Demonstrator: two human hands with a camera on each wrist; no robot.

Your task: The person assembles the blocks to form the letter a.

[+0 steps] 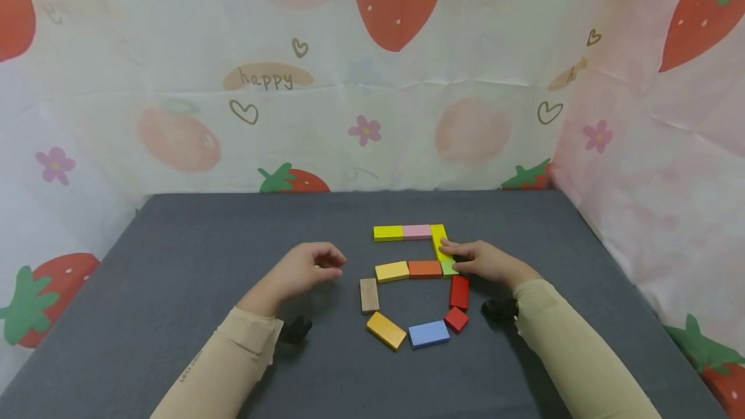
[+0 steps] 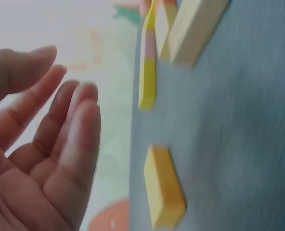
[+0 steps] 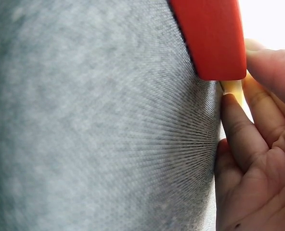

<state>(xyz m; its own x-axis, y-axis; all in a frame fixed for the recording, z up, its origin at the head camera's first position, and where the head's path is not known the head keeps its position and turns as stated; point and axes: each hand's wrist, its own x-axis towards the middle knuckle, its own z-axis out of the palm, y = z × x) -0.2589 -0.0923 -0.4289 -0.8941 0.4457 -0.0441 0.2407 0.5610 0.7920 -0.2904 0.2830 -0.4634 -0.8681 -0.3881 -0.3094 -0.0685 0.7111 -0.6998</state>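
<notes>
Wooden blocks on the dark table form a shape. My right hand (image 1: 485, 262) rests its extended fingers against a long yellow block (image 1: 439, 238) and a small green block (image 1: 447, 268). Left of these are a pink block (image 1: 416, 231), an orange block (image 1: 425, 269) and yellow ones. A red block (image 1: 459, 291) stands just below the right hand, large in the right wrist view. My left hand (image 1: 302, 273) hovers left of the shape, fingers loosely bent, holding nothing. Near it, a separate yellow block (image 2: 164, 187) lies on the table, mostly hidden by that hand in the head view.
The lower loop continues with a small red block (image 1: 456, 319), a blue block (image 1: 429, 334), a golden-yellow block (image 1: 386, 331) and a plain wood block (image 1: 369, 295). Behind the table (image 1: 192, 231) hangs a strawberry-printed curtain (image 1: 361, 83), which also covers both sides.
</notes>
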